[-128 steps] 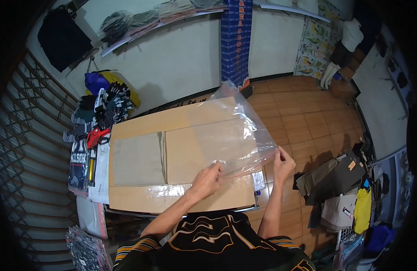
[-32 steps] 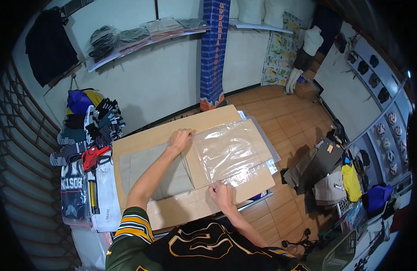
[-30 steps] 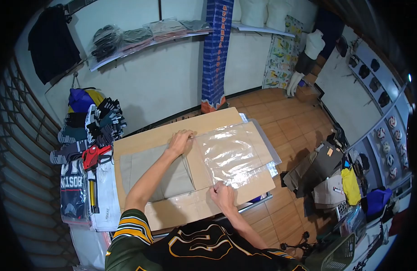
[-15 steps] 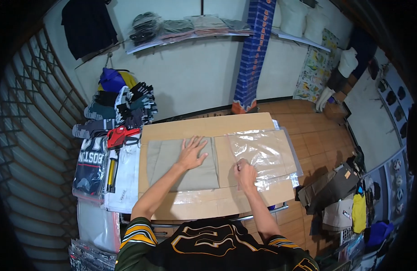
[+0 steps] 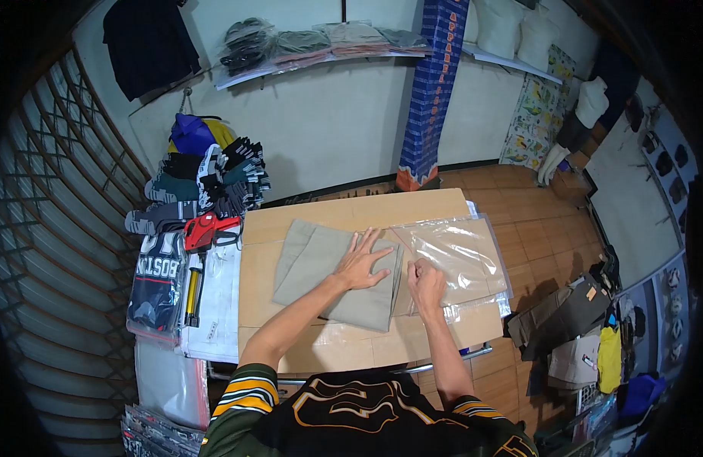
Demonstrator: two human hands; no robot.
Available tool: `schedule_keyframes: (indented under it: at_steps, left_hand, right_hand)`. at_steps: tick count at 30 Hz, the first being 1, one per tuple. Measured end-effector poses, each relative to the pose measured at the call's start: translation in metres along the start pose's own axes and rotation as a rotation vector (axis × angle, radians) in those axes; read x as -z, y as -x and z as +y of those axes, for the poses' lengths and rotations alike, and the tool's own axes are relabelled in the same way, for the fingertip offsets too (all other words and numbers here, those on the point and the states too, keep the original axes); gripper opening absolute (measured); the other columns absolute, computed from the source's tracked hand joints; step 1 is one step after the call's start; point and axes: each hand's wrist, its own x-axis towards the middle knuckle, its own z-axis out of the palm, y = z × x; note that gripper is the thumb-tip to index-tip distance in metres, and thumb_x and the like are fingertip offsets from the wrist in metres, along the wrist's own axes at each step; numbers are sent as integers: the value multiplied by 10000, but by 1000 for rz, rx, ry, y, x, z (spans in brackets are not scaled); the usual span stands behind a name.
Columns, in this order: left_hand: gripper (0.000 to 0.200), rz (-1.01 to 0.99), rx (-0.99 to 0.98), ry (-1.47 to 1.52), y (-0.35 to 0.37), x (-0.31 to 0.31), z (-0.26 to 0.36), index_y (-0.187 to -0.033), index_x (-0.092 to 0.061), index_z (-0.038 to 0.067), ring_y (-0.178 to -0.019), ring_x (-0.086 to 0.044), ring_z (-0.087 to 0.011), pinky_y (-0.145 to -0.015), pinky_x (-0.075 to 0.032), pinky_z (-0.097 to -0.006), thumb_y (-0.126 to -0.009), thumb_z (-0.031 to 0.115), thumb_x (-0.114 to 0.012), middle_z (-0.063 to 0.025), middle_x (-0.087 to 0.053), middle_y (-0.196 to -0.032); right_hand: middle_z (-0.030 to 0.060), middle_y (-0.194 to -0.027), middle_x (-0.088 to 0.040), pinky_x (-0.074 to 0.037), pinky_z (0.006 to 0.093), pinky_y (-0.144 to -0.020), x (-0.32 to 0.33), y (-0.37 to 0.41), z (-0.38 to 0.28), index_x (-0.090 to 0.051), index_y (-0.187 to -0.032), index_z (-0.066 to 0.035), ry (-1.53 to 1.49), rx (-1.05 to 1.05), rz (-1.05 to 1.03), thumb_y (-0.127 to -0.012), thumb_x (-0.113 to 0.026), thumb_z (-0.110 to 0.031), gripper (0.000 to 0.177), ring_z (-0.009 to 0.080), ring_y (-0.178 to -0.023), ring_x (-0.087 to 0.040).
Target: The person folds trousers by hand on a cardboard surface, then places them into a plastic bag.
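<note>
Left hand (image 5: 364, 263) lies flat, fingers spread, pressing folded beige cloth garment (image 5: 321, 270) on brown cardboard tabletop (image 5: 267, 228). Right hand (image 5: 426, 286) pinches edge of clear flat plastic bag (image 5: 462, 255), lying at garment's 3 o'clock.

Under my left hand (image 5: 363, 263): folded garment (image 5: 321, 266). Touching my right hand (image 5: 426, 286), on its right: plastic bag (image 5: 462, 255). Both on cardboard tabletop (image 5: 290, 221).

One folded garment (image 5: 328, 278), one clear bag (image 5: 462, 255)
</note>
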Motion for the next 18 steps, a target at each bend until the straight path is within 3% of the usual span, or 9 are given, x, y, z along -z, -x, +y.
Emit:
schedule_keyframes:
  at_steps: [4, 8, 18]
  left_hand:
    - [617, -6, 18, -14, -20, -7, 4, -1402, -598, 209, -1521, -80, -449, -1215, -87, -605, -872, 516, -664, -230, -143, -1644]
    - [618, 16, 26, -5, -34, -11, 6, -1389, -611, 205, -1525, -82, -436, -1216, -98, -600, -856, 509, -682, -235, -138, -1644]
    - [633, 134, 90, 17, -36, -19, 9, -1385, -615, 175, -1521, -107, -434, -1215, -133, -579, -846, 495, -703, -245, -165, -1636]
  right_hand:
    - [164, -626, -636, -474, 469, -543, -3, 5, 4, -676, -757, -51, -4, 49, 71, -889, -701, -241, 233, 392, -582, -631]
    - [199, -682, -661, -494, 502, -594, 4, 12, 1, -676, -805, -55, 5, 8, -10, -893, -687, -228, 194, 426, -667, -660]
    - [169, -725, -692, -508, 503, -617, 9, 63, 10, -665, -863, -61, 0, -67, -16, -838, -700, -153, 102, 411, -675, -673]
